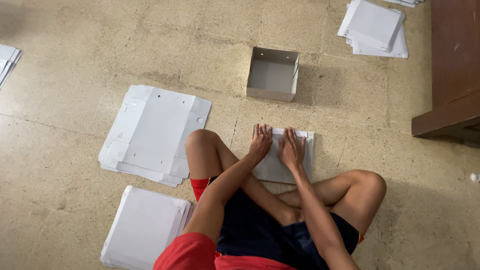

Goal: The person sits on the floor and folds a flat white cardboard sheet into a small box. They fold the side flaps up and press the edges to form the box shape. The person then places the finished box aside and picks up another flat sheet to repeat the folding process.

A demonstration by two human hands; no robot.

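**Both palms pressing a flat card sheet on the floor**

At the far left edge, a few pale sheets (7,61) are lying fanned on the speckled stone floor (65,30). Next, a stack of die-cut blanks (155,132) is sitting beside your left knee, its flaps, notches and small punched holes showing; nearer you, a squarer stack of smooth white panels (145,227) is resting by your left thigh.

You are sitting cross-legged. Your left hand (261,141) is lying flat, fingers spread, on the grey-white card sheet (280,167) just ahead of your shins. Your right hand (291,148) is pressing down beside it, also flat and spread, the two hands almost touching.

Beyond the sheet, an assembled open-topped box (273,74) is standing upright; its inside is showing only bare grey card and low folded walls.

At upper right, another pile of folded white blanks (374,27) is lying near a dark brown wooden furniture piece (452,75).
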